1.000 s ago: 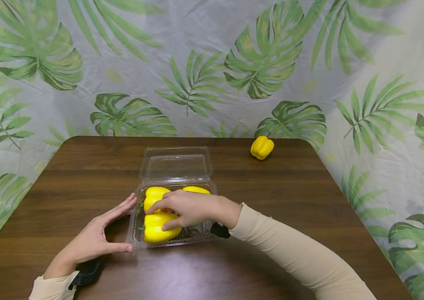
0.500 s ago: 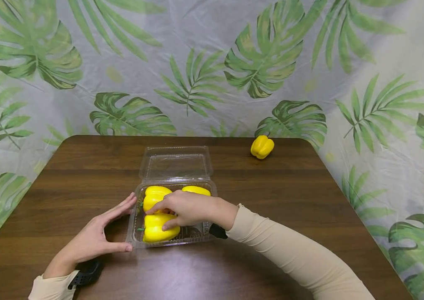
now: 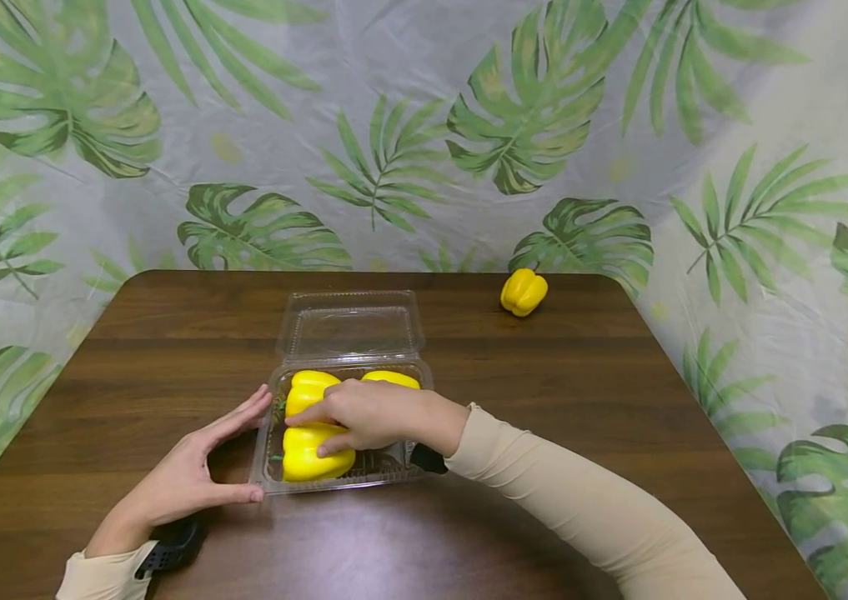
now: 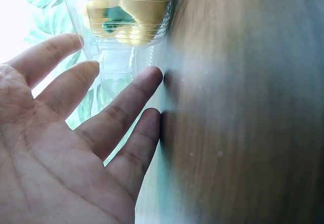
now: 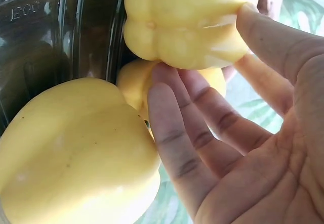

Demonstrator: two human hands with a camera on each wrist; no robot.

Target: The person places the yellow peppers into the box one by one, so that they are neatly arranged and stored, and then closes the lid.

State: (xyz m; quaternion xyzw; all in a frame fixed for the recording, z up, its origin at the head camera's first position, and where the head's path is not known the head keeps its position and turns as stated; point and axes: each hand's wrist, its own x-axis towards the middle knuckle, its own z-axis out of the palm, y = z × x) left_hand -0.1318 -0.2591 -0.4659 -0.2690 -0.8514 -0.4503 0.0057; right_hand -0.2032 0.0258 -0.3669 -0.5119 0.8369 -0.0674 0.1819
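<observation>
A clear plastic clamshell box (image 3: 341, 488) lies with its lid (image 3: 352, 333) folded back. Inside are three yellow bell peppers: one near left (image 3: 302, 460), one far left (image 3: 308, 388), one far right (image 3: 391, 378). My right hand (image 3: 386, 412) grips the near-left pepper from above. In the right wrist view its thumb presses one side of that pepper (image 5: 187, 21), and the other fingers reach under it, beside another pepper (image 5: 76, 153). My left hand (image 3: 183, 475) is spread at the box's left side, thumb and fingertips at the rim; its palm (image 4: 45, 168) holds nothing.
One more yellow bell pepper (image 3: 524, 292) sits near the far right edge of the brown wooden table (image 3: 544, 400). Behind the table hangs a leaf-print cloth (image 3: 393, 150). A black strap (image 3: 168, 550) is on the left wrist.
My right hand has shifted slightly left, and the near-left pepper has slid a little left with it. My left hand and the far pepper on the table stay put.
</observation>
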